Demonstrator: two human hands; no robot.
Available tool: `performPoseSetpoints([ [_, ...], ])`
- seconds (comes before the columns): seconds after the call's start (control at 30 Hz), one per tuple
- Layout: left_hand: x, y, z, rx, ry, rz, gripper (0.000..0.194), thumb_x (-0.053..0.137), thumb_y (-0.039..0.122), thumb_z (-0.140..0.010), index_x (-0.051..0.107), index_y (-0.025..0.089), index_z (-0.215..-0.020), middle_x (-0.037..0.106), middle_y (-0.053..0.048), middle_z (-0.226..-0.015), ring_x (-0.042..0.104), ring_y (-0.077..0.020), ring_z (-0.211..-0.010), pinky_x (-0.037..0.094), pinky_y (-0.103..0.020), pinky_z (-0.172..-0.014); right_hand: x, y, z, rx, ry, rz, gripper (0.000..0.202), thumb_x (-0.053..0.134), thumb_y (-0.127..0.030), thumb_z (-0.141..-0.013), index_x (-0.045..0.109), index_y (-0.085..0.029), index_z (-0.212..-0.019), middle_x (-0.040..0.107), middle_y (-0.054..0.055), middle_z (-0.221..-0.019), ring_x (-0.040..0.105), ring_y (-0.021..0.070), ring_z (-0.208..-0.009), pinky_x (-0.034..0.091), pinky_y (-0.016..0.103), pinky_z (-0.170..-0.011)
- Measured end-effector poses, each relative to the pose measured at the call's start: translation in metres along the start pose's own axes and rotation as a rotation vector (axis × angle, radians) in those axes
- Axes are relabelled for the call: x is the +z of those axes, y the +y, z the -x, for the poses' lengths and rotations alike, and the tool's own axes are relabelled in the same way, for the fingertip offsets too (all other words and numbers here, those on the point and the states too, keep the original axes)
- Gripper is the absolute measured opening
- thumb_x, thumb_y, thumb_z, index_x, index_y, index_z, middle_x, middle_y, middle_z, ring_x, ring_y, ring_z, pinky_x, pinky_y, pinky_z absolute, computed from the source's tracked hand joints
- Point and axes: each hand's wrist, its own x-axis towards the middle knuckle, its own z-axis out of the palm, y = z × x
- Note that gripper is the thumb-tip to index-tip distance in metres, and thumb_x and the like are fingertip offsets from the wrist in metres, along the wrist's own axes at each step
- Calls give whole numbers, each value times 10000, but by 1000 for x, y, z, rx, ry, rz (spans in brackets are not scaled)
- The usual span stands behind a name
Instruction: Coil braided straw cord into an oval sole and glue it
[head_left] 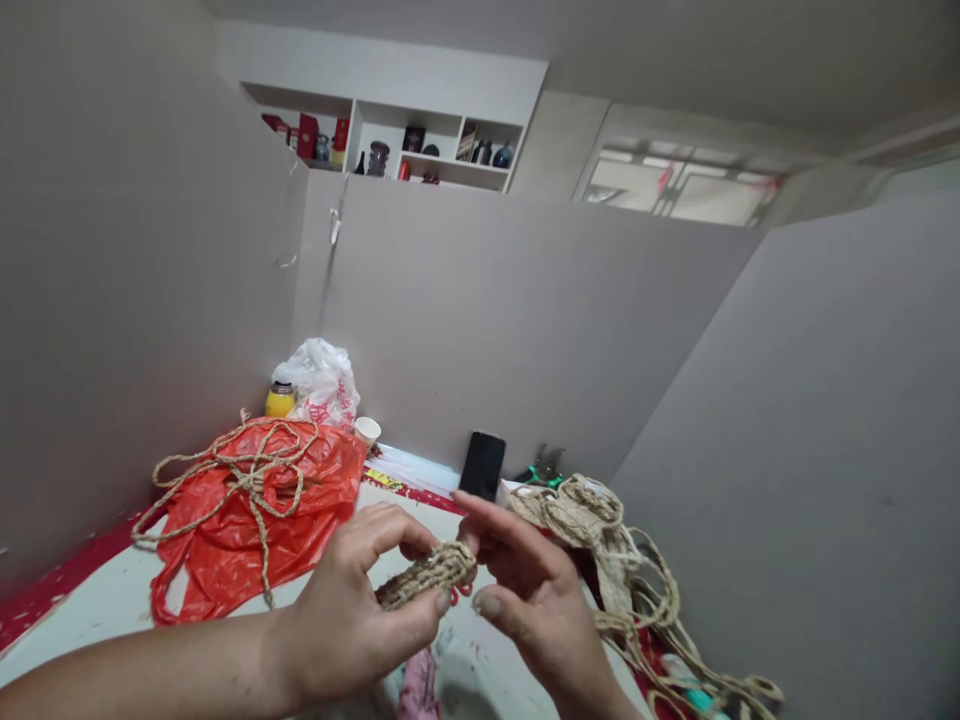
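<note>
My left hand [367,590] is closed round a small coiled piece of braided straw rope [431,573], thumb in front and fingers behind. At the rope piece's right end is my right hand [525,590]. Its thumb and fingers are apart, the index finger stretched out. A fingertip lies against or just behind the rope's end; which, I cannot tell. Small red loops [460,592] show just under that end, between the hands. Below the hands a pink, stained object [418,685] stands partly out of view.
Loose straw rope [259,465] lies on a red plastic bag [322,510] at left. More braided rope [645,590] is heaped at right. Behind stand a phone [484,465], green-handled pliers [546,470], a paper cup [367,430], a yellow jar [280,400] and a white bag [319,375]. Grey partitions [487,300] enclose the table.
</note>
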Motion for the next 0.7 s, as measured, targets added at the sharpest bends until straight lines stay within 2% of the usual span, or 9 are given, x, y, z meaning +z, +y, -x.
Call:
performPoseSetpoints([
  [0.13, 4, -1, 3, 44, 35, -13, 79, 624, 128, -714, 564, 175, -734, 599, 0, -702, 576, -146, -677, 460, -275, -662, 2, 0, -1, -97, -32, 162, 215, 743, -368, -779, 739, -333, -991, 583, -9, -802, 517, 149, -761, 429, 265, -688],
  [0.2, 5, -1, 4, 48, 38, -20, 84, 620, 116, -707, 567, 175, -738, 599, 0, -699, 578, -148, -681, 458, -278, -668, 2, 1, -1, -108, -32, 189, 146, 734, -353, -790, 755, -316, -930, 584, -8, -765, 520, 148, -739, 425, 264, -667],
  [0.27, 5, -1, 2, 36, 27, -22, 84, 613, 111, -705, 582, 173, -752, 611, -6, -719, 585, -154, -701, 459, -283, -682, 2, 3, -1, -60, -12, 141, 204, 753, -359, -770, 743, -311, -968, 592, -7, -776, 526, 147, -739, 430, 262, -667],
  [0.4, 3, -5, -2, -16, 58, -37, 94, 597, 109, -708, 589, 178, -773, 616, -3, -739, 582, -154, -717, 452, -283, -699, 1, 11, -1, 77, 65, -64, 539, 800, -453, -685, 636, -299, -1175, 593, -11, -808, 523, 140, -706, 444, 252, -633],
  [0.43, 3, -7, -3, -22, 83, -39, 97, 593, 109, -712, 583, 181, -776, 609, 1, -741, 577, -152, -722, 449, -282, -704, 2, 13, -1, 89, 91, -72, 534, 799, -466, -680, 643, -282, -1156, 590, -13, -789, 521, 133, -685, 443, 244, -616],
  [0.53, 2, -12, -6, -24, 161, -19, 107, 577, 112, -728, 561, 189, -801, 594, 0, -787, 561, -153, -763, 442, -281, -728, 9, 12, -2, 121, 162, 4, 320, 769, -432, -725, 696, -238, -968, 609, -6, -756, 545, 129, -672, 441, 229, -598],
  [0.7, -1, -17, -11, -149, 196, 67, 91, 610, 149, -730, 546, 200, -772, 539, 28, -726, 488, -137, -706, 409, -260, -677, 24, 8, -3, 156, 72, 209, 196, 707, -258, -758, 675, -221, -948, 692, 39, -900, 620, 198, -827, 480, 312, -761],
])
